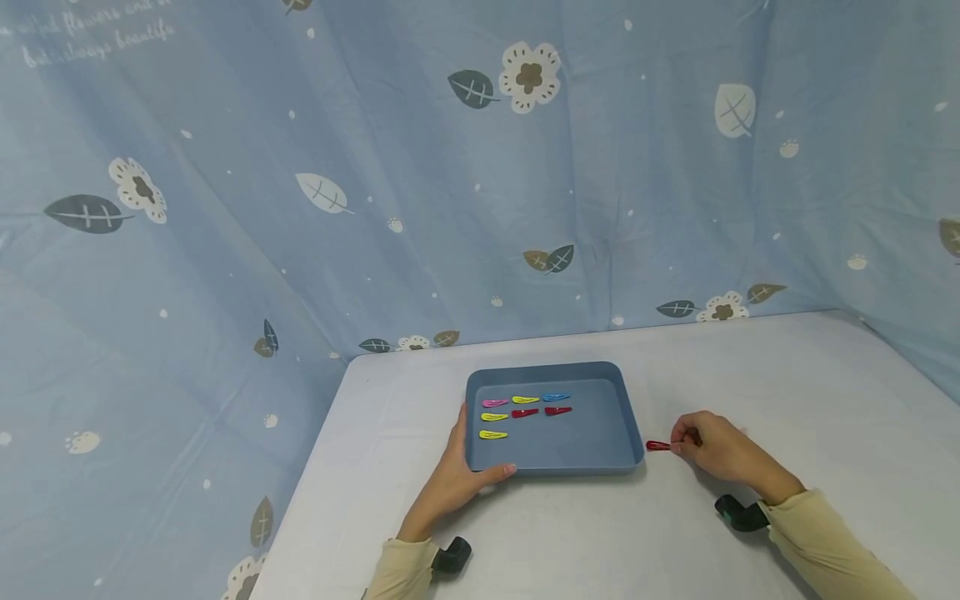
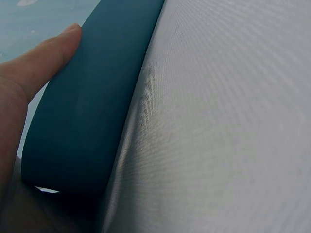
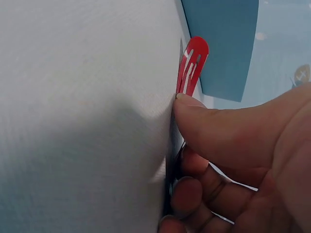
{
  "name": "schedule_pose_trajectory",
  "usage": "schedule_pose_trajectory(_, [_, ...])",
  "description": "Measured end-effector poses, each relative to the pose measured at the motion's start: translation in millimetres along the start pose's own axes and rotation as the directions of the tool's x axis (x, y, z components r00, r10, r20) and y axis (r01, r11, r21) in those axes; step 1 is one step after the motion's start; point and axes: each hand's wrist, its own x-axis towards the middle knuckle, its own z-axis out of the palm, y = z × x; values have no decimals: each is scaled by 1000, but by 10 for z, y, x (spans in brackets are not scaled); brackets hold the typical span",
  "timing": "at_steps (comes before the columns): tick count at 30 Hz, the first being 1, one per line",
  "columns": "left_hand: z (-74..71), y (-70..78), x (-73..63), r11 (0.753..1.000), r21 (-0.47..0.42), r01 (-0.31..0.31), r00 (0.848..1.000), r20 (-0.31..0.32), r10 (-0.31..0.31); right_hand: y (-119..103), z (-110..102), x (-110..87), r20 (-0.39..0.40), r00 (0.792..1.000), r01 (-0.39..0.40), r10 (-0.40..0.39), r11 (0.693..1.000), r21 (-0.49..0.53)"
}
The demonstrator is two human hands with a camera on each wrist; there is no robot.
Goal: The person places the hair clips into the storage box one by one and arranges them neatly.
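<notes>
A blue-grey tray (image 1: 558, 454) lies on the white table with several snap hair clips in rows. Pink (image 1: 495, 403), yellow (image 1: 525, 400) and blue (image 1: 556, 397) clips form the back row. A yellow clip (image 1: 494, 417) and two red ones, one at the middle (image 1: 525, 412), lie in front; another yellow clip (image 1: 492, 435) is nearest me. My left hand (image 1: 452, 479) holds the tray's front left corner, thumb along the front wall. Right of the tray, my right hand (image 1: 712, 446) pinches a red hair clip (image 3: 194, 63) close over the table, its rounded end towards the tray.
The white cloth-covered table (image 1: 570, 542) stretches around the tray. Blue curtain (image 1: 420, 167) with leaf and flower prints hangs behind and at the left. A black wrist device (image 1: 742, 513) sits at the right sleeve, another (image 1: 452, 556) at the left.
</notes>
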Motion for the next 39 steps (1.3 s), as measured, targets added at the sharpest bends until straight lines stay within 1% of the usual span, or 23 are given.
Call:
schedule_pose_trajectory(4, [-8, 3, 0, 1000, -4, -3, 1000, 2, 3, -12, -2, -6, 5, 1000, 5, -5, 1000, -2])
schedule_pose_trajectory(13, [-13, -14, 3, 1000, 1, -9, 1000, 3, 9, -41, -30, -15, 36, 999, -16, 15, 1000, 10])
schedule_pose_trajectory(20, [-13, -11, 1, 1000, -8, -11, 1000, 6, 11, -58, -69, -3, 30, 999, -44, 44, 999, 18])
schedule_pose_trajectory(26, [-8, 1, 4, 1000, -6, -14, 1000, 5, 14, -55, -121, 14, 25, 996, -86, 84, 994, 63])
schedule_pose_trajectory(33, [-7, 2, 0, 1000, -16, -23, 1000, 4, 24, -43, -163, 20, 53, 992, -120, 115, 987, 103])
schedule_pose_trajectory(39, [-3, 10, -4, 1000, -9, -14, 1000, 1, 14, -53, -190, 22, 77, 985, -163, 153, 975, 153])
